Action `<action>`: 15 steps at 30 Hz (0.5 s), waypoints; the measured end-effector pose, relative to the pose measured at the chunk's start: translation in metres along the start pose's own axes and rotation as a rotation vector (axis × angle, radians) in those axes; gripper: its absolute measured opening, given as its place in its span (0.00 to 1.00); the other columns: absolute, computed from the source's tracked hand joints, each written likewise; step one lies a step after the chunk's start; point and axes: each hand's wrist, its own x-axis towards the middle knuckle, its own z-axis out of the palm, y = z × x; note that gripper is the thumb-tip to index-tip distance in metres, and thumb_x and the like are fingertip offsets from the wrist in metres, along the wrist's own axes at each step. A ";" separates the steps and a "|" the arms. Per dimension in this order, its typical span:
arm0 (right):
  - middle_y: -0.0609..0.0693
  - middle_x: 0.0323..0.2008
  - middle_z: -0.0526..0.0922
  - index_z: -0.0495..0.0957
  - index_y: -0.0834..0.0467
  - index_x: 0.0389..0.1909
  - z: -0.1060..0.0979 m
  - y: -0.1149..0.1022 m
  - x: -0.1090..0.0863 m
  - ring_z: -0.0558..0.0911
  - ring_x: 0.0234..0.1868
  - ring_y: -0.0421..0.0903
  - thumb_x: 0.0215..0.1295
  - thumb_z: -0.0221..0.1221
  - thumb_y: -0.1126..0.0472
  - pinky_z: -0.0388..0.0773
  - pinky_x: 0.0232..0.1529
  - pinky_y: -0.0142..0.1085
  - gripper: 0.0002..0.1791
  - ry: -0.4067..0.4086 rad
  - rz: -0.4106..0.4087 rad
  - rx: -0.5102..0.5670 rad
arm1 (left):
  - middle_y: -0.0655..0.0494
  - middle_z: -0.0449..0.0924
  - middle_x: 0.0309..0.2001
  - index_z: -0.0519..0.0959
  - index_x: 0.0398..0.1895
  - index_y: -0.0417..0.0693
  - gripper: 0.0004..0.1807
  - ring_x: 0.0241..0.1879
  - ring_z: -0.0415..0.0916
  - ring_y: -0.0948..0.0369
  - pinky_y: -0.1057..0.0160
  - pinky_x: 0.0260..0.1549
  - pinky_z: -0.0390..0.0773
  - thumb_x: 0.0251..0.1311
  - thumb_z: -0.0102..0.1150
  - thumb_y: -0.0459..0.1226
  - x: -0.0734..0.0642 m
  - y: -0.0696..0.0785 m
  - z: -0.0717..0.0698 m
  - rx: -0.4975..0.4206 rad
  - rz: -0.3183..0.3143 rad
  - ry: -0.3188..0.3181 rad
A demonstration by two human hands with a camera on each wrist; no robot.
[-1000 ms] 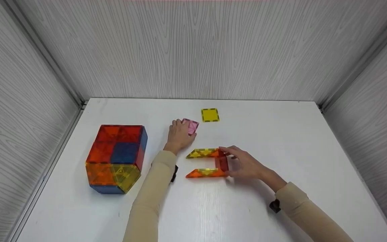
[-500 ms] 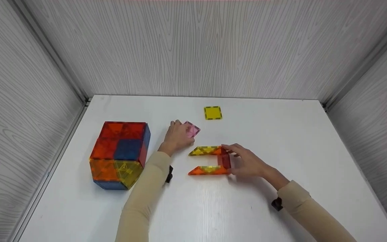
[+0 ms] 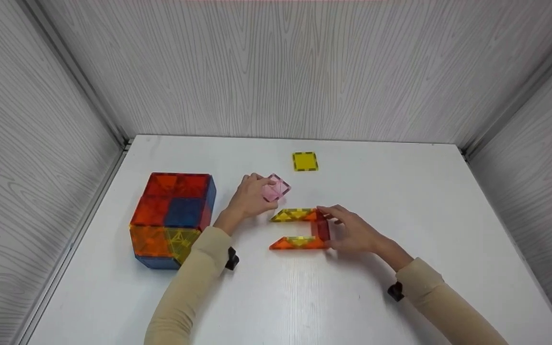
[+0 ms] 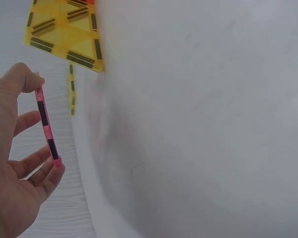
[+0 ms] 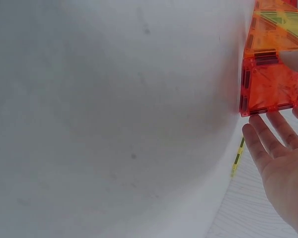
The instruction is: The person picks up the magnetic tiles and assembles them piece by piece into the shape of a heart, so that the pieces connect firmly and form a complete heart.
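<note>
My left hand [image 3: 249, 199] pinches a pink square magnetic tile [image 3: 278, 189] by its edges; in the left wrist view the pink tile [image 4: 47, 128] shows edge-on between thumb and fingers. To its right stands a U-shaped wall of magnetic tiles. Two side walls, a yellow and orange one [image 3: 291, 215] at the back and an orange and yellow one [image 3: 297, 243] in front, reach left from a red square tile [image 3: 322, 231]. My right hand [image 3: 355, 232] spans that end, thumb at one edge and fingertips at the other of the red tile [image 5: 273, 87].
A large block built of red, blue, orange and yellow magnetic tiles [image 3: 175, 211] sits on the left of the white table [image 3: 400, 191]. Behind the hands lies a flat yellow square tile [image 3: 305, 161]. Grey wood-grain panels [image 3: 285, 72] close the back and sides.
The pink tile has come slightly nearer to me and turned in my left fingers, showing more of its face. My left forearm has swung left. The right hand stays at the red end.
</note>
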 end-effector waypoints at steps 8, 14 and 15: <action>0.53 0.67 0.78 0.64 0.50 0.80 -0.003 -0.001 0.000 0.78 0.68 0.56 0.60 0.75 0.55 0.80 0.67 0.56 0.48 0.001 -0.018 -0.006 | 0.45 0.76 0.67 0.82 0.65 0.53 0.31 0.66 0.69 0.47 0.45 0.70 0.75 0.57 0.76 0.44 -0.025 0.023 -0.013 -0.016 0.182 -0.060; 0.53 0.67 0.78 0.64 0.51 0.80 -0.002 0.000 0.001 0.79 0.68 0.56 0.60 0.75 0.56 0.80 0.67 0.56 0.48 0.001 -0.009 -0.003 | 0.47 0.77 0.66 0.83 0.63 0.53 0.30 0.66 0.70 0.50 0.48 0.70 0.77 0.55 0.78 0.42 -0.041 0.032 -0.013 -0.017 0.240 -0.109; 0.53 0.67 0.78 0.64 0.52 0.80 -0.002 0.000 0.001 0.79 0.68 0.56 0.60 0.75 0.56 0.80 0.67 0.55 0.48 -0.001 -0.009 -0.002 | 0.47 0.77 0.66 0.84 0.63 0.54 0.30 0.66 0.70 0.50 0.49 0.69 0.78 0.55 0.78 0.43 -0.043 0.033 -0.012 -0.019 0.246 -0.125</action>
